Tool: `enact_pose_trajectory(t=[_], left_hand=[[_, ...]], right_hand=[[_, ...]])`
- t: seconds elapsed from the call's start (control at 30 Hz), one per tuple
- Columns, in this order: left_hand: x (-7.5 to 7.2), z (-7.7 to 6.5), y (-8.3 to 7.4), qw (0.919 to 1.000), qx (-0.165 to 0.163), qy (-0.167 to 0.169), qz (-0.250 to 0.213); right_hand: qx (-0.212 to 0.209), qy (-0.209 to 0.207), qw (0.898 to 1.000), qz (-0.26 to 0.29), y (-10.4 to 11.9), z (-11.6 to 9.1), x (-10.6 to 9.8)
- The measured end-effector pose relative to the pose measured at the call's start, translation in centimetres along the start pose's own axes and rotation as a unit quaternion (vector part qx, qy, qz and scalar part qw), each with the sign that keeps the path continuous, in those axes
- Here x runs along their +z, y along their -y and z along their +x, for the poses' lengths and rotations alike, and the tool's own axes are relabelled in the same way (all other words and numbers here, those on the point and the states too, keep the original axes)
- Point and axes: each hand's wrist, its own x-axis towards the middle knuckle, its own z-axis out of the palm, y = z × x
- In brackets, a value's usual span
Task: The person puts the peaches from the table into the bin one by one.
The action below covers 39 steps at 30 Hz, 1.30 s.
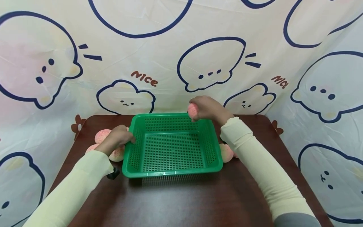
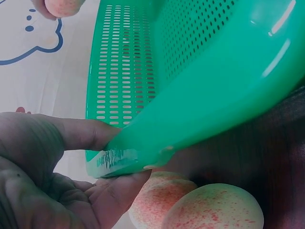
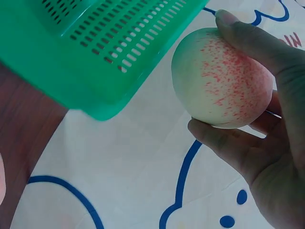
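Note:
A green perforated plastic basket (image 1: 173, 172) stands on the dark table, its inside bare. My left hand (image 1: 120, 135) pinches its left rim, thumb on the inner side and fingers below, as the left wrist view shows. In my right hand (image 1: 208, 108) is a pink and cream peach (image 3: 221, 78), held up over the far right rim between thumb and fingers. Several peaches (image 1: 116, 154) lie by the left wrist, outside the basket. Others (image 1: 226, 153) sit against its right side, partly hidden by the right sleeve.
The brown table (image 1: 175, 201) ends at a pale cloth backdrop (image 1: 167, 63) printed with blue cartoon outlines, which also hangs along both sides. A small black object (image 1: 113, 173) shows under the left wrist.

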Motion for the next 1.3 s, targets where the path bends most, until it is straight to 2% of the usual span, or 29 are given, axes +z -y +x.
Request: enact_pose_trajectory(t=[0.4,0.73,0.97,1.3], left_hand=[[0.1,0.1,0.2,1.0,-0.002,0.007,0.004],[-0.2,-0.1,0.3,0.9999,-0.001,0.008,-0.012],[-0.1,0.4,0.3,1.0,-0.002,0.001,0.007],[-0.1,0.3,0.2,1.0,-0.002,-0.001,0.004]], right_hand=[[-0.015,0.014,1.0,-0.006,2.1,1.6,0.7],[-0.029,0.012,0.999,-0.007,4.4,3.2,1.1],[-0.037,0.021,0.999,-0.003,5.6,4.0,1.7],[-0.057,0.036,0.998,-0.005,7.3,5.0,2.3]])
